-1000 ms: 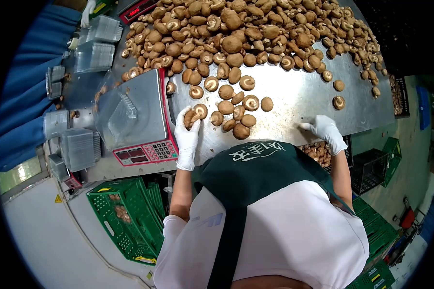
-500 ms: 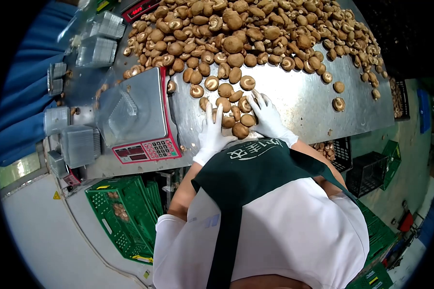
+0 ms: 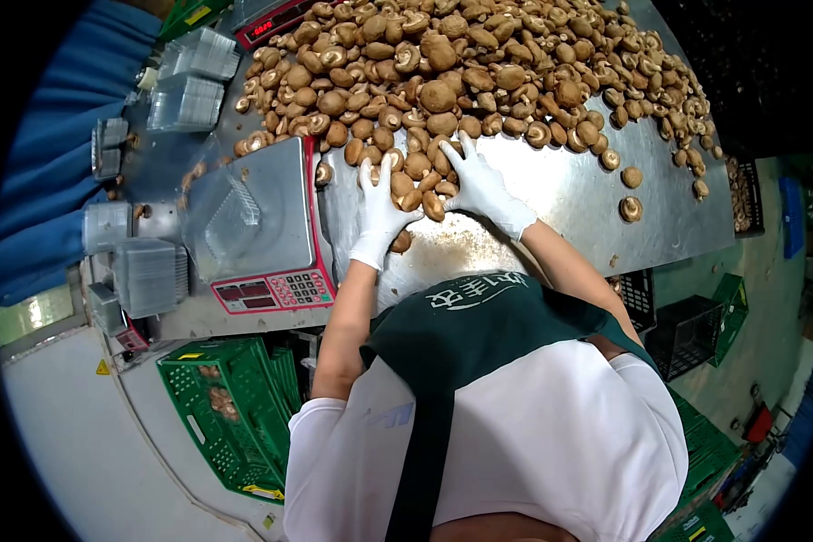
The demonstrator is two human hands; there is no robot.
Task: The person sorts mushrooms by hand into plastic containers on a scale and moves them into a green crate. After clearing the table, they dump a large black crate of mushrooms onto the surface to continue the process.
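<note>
Stainless steel is being shown as the tabletop (image 3: 569, 194), and its far half is being covered by a large heap of brown shiitake mushrooms (image 3: 479, 63). To the left of the work spot, space is being taken up by a weighing scale (image 3: 285, 287) with a red keypad front, and a clear plastic tray (image 3: 230, 212) is being carried on its platform. Stacks of clear punnets (image 3: 185, 81) are being kept further left, beside blue fabric (image 3: 54, 154). A green crate (image 3: 230, 411) is being stored below the table edge, and black crates (image 3: 691, 316) are being kept at the right. A few loose mushrooms (image 3: 630, 209) are being left apart on the bare steel at the right.

A small cluster of mushrooms (image 3: 415, 181) is being flanked by both white-gloved hands at the near edge of the heap. The left hand (image 3: 377, 203) is being held flat and wide open against the cluster's left side, just beside the scale. The right hand (image 3: 479, 181) is being spread equally wide against its right side. Nothing is being gripped by either hand. One stray mushroom (image 3: 402, 241) is being left near the left wrist.
</note>
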